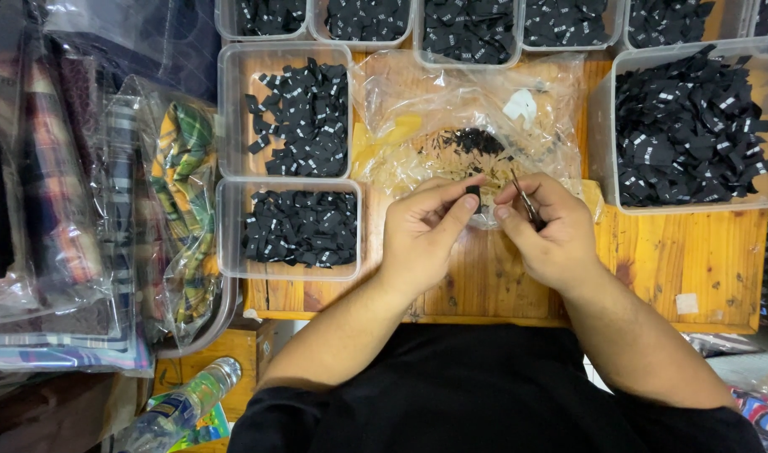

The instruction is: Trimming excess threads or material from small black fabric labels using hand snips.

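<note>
My left hand (424,231) pinches a small black fabric label (473,197) between thumb and forefinger, over the wooden table (652,260). Close beside it, my right hand (550,231) grips small metal snips (526,204), their tips pointing at the label. Both hands hover just in front of a crumpled clear plastic bag (468,117) that holds loose black scraps and pale trimmings.
Clear plastic tubs full of black labels ring the bag: two at the left (285,113) (290,228), a large one at the right (694,126), several along the back. Bagged plaid fabrics (178,176) lie at the far left. A plastic bottle (182,407) lies low left.
</note>
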